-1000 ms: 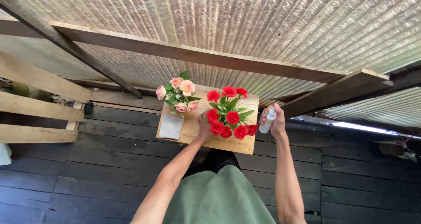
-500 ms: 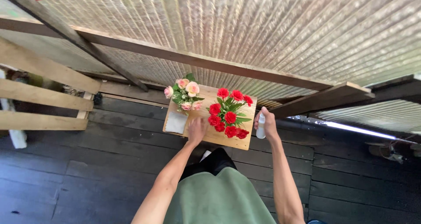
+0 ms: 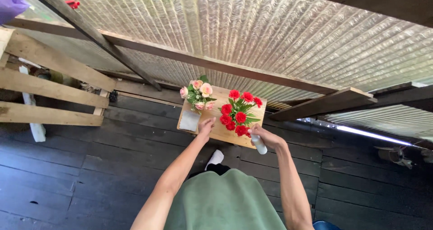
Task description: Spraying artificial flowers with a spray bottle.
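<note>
Far left stand pale pallet slats (image 3: 49, 88) against a corrugated wall (image 3: 252, 36), over a dark plank floor (image 3: 90, 167). A small wooden table (image 3: 216, 130) sits by the wall. On its left end lies a pale cloth (image 3: 189, 120), and just behind it stands a bunch of pink flowers (image 3: 198, 95).

The left hand (image 3: 206, 125) rests on the tabletop between the cloth and the red flowers (image 3: 239, 113), fingers loosely curled, holding nothing that shows — it seems only to steady the table or the bunch's base, which the blooms hide.

The red flowers stand upright toward the table's right end. Just beside their lower blooms the right hand (image 3: 266, 139) is closed around a white spray bottle (image 3: 259, 144), held at the near right edge of the table with the bottle tilted toward the flowers.

The step in hand looks like misting the red bunch. A further spray would call for keeping the nozzle aimed at the blooms, close but not touching, and the left hand clear of the mist — whether the nozzle faces the flowers is too small to tell.
</note>
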